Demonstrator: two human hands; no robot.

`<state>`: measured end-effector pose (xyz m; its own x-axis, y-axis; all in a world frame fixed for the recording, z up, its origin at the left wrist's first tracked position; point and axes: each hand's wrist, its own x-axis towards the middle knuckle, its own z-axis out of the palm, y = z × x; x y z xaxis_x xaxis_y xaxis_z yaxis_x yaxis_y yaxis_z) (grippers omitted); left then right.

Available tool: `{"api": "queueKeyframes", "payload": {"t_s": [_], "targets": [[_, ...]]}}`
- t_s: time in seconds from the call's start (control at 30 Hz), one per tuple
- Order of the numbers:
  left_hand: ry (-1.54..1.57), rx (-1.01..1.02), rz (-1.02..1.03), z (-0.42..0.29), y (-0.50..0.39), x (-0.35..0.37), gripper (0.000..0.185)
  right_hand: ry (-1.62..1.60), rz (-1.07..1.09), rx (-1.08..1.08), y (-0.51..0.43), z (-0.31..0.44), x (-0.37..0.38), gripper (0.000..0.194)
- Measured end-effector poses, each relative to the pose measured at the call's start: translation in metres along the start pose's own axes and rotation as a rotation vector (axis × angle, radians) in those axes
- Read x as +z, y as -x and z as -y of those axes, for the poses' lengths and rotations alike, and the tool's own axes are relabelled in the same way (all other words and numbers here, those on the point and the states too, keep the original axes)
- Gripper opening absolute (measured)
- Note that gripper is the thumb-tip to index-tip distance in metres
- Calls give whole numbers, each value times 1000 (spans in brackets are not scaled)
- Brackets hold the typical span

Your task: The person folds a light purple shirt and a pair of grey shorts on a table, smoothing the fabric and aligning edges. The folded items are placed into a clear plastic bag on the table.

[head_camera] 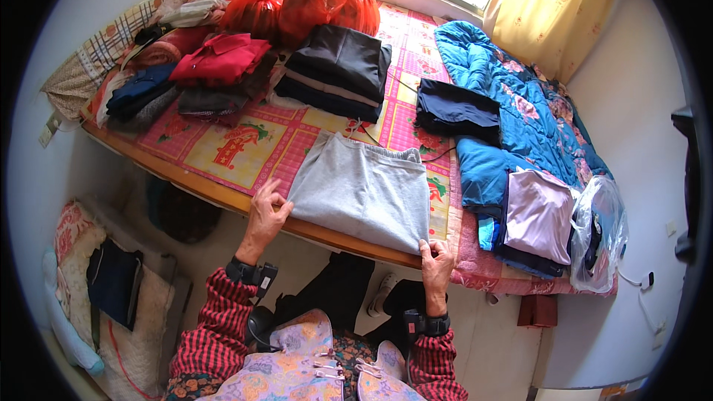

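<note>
A pair of light grey sweatpants [362, 189] lies folded at the front edge of the bed, its gathered waistband and white drawstring on the far side. My left hand [266, 220] is at the left edge of the sweatpants, fingers spread, with the thumb at or just beside the cloth. At the near right corner, my right hand [437, 262] pinches the fabric between thumb and fingers. Dark wrist straps with small devices sit on both wrists.
Folded dark trousers [340, 67], a red shirt [220, 58] and red plastic bags [334, 5] stand farther back. To the right are a navy garment [459, 106], a blue quilt [518, 94], a lilac garment [537, 217] and a clear bag [599, 234]. A padded seat [139, 312] is lower left.
</note>
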<state>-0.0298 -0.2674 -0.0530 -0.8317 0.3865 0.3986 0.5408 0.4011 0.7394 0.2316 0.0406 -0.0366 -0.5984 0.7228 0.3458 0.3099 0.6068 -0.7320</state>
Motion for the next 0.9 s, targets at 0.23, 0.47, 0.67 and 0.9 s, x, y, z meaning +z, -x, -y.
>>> {"api": "queueKeyframes", "payload": {"t_s": [0.23,0.47,0.67,0.9], "targets": [[-133,11,19,0,7,6,25,90,9,22,-3,4,3,29],[34,-20,70,-1,13,-6,27,-17,-2,57,-4,7,-1,24],[-194,18,86,-2,16,0,23,132,-31,-21,0,7,4,26],[-347,19,181,-14,2,-12,24,64,92,143,-30,8,-17,27]]}}
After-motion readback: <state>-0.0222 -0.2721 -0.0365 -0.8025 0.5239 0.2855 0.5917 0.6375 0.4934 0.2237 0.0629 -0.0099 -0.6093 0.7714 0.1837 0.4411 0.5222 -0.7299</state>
